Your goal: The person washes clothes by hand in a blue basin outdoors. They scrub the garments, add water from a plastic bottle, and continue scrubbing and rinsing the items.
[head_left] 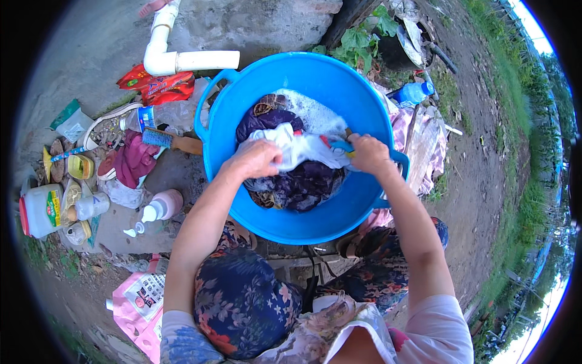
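Note:
A white wet garment (pixel 297 147) with small red, blue and yellow patches is stretched between my hands inside a large blue plastic tub (pixel 357 209). My left hand (pixel 259 159) is closed with fingers curled on its left end. My right hand (pixel 370 153) grips its right end, by the blue and yellow patches; a small brown tip shows beside those fingers, too little of it to name. Under and around the garment lie dark purple wet clothes (pixel 303 188) and a brown patterned piece (pixel 268 104). White suds (pixel 321 115) float in the water behind them.
A brush (pixel 173 141) with blue bristles lies left of the tub, near a pump bottle (pixel 163 206), a jug (pixel 45 209) and a maroon cloth (pixel 136 159). A white pipe (pixel 200 60) juts out behind. Right stands a blue bottle (pixel 413 93).

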`<state>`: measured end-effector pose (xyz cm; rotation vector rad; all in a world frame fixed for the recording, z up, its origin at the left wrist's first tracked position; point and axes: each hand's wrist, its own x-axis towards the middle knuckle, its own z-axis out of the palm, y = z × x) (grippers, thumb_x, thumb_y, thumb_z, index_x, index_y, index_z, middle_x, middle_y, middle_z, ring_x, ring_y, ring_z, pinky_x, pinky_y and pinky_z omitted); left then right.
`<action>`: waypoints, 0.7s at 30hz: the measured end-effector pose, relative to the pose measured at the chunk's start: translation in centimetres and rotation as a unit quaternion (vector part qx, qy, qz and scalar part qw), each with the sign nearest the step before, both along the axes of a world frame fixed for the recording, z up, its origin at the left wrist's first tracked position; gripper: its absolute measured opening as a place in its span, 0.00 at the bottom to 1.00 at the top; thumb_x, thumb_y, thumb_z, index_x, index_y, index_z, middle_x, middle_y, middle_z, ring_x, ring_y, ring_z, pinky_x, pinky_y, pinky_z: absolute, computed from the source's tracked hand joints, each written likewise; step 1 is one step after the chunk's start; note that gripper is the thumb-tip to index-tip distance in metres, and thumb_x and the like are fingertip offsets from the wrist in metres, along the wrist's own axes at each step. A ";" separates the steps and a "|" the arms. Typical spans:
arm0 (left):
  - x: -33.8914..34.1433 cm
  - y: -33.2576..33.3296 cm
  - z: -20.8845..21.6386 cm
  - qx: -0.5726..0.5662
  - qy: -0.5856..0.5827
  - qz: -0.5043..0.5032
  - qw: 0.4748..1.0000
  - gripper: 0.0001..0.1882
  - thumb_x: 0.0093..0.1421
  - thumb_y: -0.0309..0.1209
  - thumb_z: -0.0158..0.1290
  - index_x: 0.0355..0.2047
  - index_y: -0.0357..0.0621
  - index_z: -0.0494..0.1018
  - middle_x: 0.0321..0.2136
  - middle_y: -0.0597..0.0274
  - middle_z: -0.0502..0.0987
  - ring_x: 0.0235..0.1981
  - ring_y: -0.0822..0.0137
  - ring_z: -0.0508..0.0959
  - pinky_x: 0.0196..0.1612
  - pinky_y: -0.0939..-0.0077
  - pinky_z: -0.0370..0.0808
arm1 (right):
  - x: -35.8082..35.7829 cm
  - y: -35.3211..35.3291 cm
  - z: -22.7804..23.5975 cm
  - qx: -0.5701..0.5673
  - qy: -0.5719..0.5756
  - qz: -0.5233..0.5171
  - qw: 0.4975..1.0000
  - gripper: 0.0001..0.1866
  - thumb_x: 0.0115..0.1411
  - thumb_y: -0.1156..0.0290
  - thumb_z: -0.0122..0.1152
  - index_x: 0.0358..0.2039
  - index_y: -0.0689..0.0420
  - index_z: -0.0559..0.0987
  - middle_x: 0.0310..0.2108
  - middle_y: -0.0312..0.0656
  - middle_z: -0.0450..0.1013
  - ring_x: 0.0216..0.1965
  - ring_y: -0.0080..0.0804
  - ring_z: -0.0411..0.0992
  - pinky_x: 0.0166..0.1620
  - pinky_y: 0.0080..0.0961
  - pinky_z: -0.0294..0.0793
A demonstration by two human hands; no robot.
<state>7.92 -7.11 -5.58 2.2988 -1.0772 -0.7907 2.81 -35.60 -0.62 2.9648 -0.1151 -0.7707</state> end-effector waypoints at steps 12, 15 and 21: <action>-1.1 -1.0 0.7 -0.091 -0.096 0.129 0.983 0.22 0.50 0.29 0.59 0.47 0.50 0.72 0.38 0.58 0.76 0.40 0.55 0.77 0.40 0.61 0.75 | 1.4 4.6 -2.7 0.114 0.120 0.051 0.985 0.31 0.43 0.48 0.68 0.44 0.55 0.77 0.40 0.48 0.76 0.45 0.44 0.74 0.50 0.39 0.70; -0.9 -2.6 0.2 -0.159 -0.153 0.096 0.971 0.28 0.50 0.30 0.59 0.54 0.53 0.68 0.42 0.56 0.74 0.41 0.54 0.76 0.42 0.62 0.75 | 1.7 2.9 4.1 0.164 0.041 0.123 0.978 0.26 0.44 0.54 0.68 0.41 0.55 0.78 0.34 0.50 0.77 0.39 0.45 0.76 0.44 0.37 0.73; 1.7 -4.3 3.8 -0.330 0.099 0.224 0.911 0.05 0.56 0.27 0.57 0.33 0.41 0.74 0.25 0.68 0.76 0.28 0.78 0.74 0.31 0.80 0.71 | 1.9 -0.1 13.7 0.248 -0.101 0.070 0.961 0.27 0.43 0.70 0.69 0.48 0.55 0.74 0.36 0.48 0.76 0.36 0.41 0.77 0.42 0.33 0.75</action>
